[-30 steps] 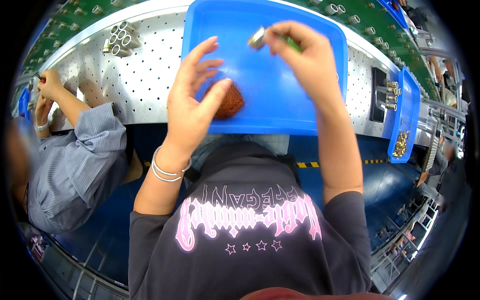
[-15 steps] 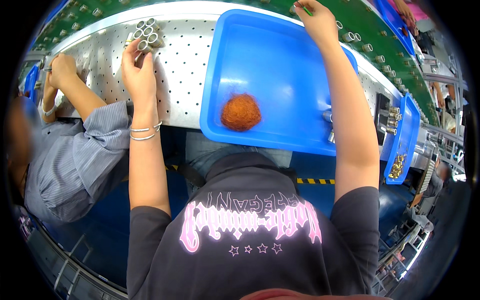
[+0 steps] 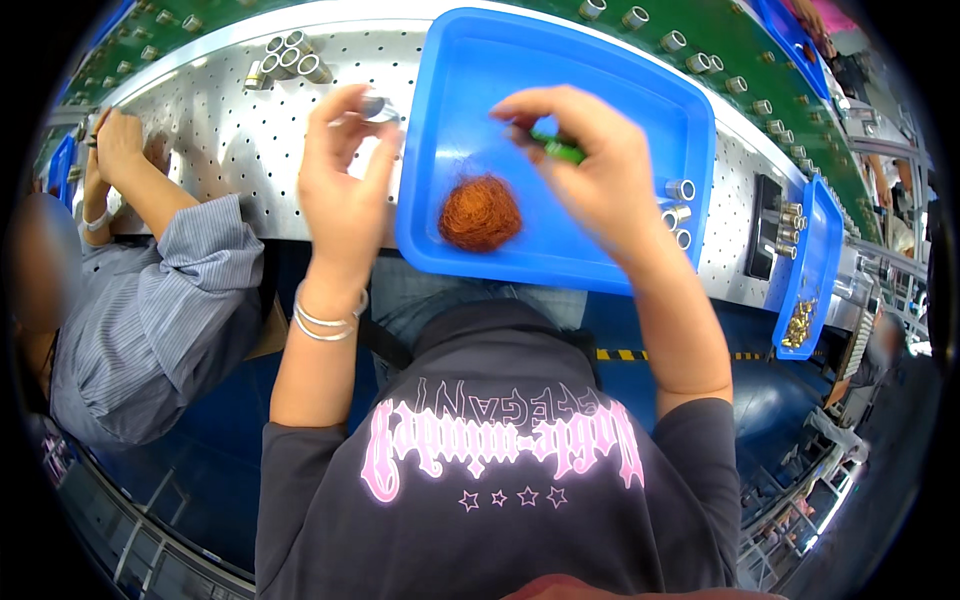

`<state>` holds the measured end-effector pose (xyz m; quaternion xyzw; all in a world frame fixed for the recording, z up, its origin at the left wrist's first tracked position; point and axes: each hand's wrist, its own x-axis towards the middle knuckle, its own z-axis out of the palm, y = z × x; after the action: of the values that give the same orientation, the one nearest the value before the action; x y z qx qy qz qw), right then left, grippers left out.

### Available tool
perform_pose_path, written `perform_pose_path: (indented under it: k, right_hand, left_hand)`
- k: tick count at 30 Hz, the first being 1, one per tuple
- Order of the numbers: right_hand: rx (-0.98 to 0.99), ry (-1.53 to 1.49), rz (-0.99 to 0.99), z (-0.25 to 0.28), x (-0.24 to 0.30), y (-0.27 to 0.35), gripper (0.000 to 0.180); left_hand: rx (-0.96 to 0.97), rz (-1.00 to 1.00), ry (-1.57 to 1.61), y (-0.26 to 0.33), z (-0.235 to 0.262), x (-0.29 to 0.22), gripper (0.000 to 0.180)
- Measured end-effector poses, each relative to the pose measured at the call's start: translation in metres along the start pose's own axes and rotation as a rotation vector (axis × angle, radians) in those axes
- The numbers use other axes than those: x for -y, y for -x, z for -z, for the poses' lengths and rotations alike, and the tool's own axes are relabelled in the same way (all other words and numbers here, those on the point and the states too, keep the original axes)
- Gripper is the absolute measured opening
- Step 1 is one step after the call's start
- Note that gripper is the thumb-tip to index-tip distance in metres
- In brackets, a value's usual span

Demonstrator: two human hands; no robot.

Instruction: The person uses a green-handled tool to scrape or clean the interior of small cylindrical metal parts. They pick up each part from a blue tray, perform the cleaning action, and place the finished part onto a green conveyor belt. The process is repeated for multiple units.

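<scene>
Over the left edge of the blue tray (image 3: pixel 415 190), my left hand (image 3: pixel 345 185) pinches a short metal sleeve (image 3: pixel 378 107) between thumb and fingers. My right hand (image 3: pixel 600 170), above the middle of the tray, is closed around a slim green tool (image 3: pixel 562 150); motion blur smears its dark tip and hides its exact kind. A ball of tangled copper-coloured wire (image 3: pixel 480 213) lies in the tray below and between both hands. Several metal sleeves (image 3: pixel 680 189) rest at the tray's right end, beside my right forearm.
Further sleeves (image 3: pixel 290 57) cluster on the perforated metal table (image 3: pixel 350 60). Along the far side, a green conveyor (image 3: pixel 640 45) carries spaced sleeves. A co-worker's hands (image 3: pixel 120 140) are at the left. A black block (image 3: pixel 765 225) and a smaller blue tray (image 3: pixel 800 290) with brass pieces stand right.
My left hand has lifted a sleeve from the cluster and come right toward the tray. My right hand has drawn back from the conveyor to above the tray, still holding the green tool.
</scene>
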<state>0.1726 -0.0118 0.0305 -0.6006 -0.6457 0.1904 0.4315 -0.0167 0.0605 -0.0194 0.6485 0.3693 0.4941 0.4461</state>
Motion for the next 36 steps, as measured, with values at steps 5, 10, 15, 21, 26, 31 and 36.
perform_pose_path:
  k: [5,10,15,21,26,31,36]
  right_hand:
    - [0.025,0.047,-0.085,-0.005,0.016,0.024,0.026]
    - [-0.068,-0.27,-0.338,0.004,0.008,0.042,0.015]
    - [-0.101,-0.5,-0.396,0.012,0.005,0.054,0.013]
    - [-0.047,-0.509,-0.29,0.015,-0.001,0.063,0.014]
    - [-0.203,-0.546,-0.465,0.015,0.007,0.064,0.018]
    - [-0.212,-0.218,-0.215,0.013,0.013,0.059,0.021]
    - [-0.184,-0.166,-0.149,0.009,0.015,0.053,0.019]
  left_hand:
    - [0.18,-0.239,-0.167,0.024,-0.031,-0.027,0.042]
    - [0.24,-0.029,0.122,0.031,-0.04,-0.033,0.04]
    - [0.418,0.487,0.517,0.032,-0.032,-0.04,0.03]
    - [0.505,0.668,0.667,0.031,-0.034,-0.047,0.036]
    - [0.298,0.218,0.264,0.039,-0.044,-0.05,0.054]
    - [0.302,0.061,0.16,0.042,-0.046,-0.045,0.056]
    - [0.305,0.008,0.114,0.043,-0.045,-0.045,0.054]
